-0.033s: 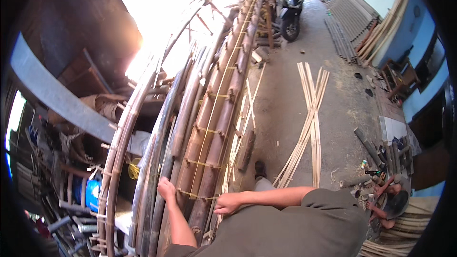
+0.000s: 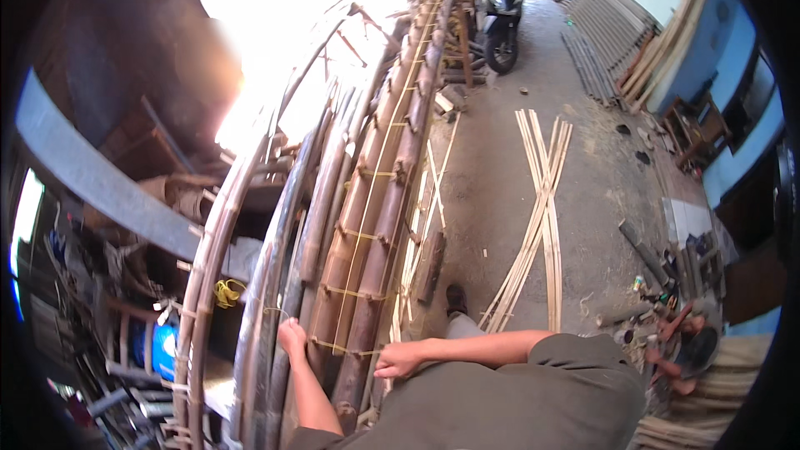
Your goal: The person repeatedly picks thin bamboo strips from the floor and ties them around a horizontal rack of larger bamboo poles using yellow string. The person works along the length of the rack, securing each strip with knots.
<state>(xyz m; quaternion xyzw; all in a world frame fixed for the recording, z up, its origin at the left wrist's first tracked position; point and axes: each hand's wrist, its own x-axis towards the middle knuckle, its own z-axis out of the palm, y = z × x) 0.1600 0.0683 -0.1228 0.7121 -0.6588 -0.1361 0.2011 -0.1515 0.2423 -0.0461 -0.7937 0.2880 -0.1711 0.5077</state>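
Two long brown bamboo poles [image 2: 367, 315] run away from me side by side, with short pegs along them. Several bands of yellow cord [image 2: 353, 293] cross them, and one line of it runs lengthwise. At the near end, a strand of this cord stretches across both poles between my hands. My left hand [image 2: 292, 338] is closed at its left end, and a thin loose end curls up above the fingers. On the other side, my right hand [image 2: 399, 359] makes a fist around the strand. The fingers' exact grip is too small to see.
More poles [image 2: 275, 283] lie close on the left, beside a curved pegged frame [image 2: 205, 283]. Pale bamboo strips [image 2: 546, 200] cross on the floor to the right. A person [image 2: 690, 350] sits at far right among bamboo pieces. A motorcycle [image 2: 502, 17] stands at the back.
The view has shifted slightly. Both hands stay at the near strand of cord, almost in the same place, and the loose end above my left hand shows more clearly.
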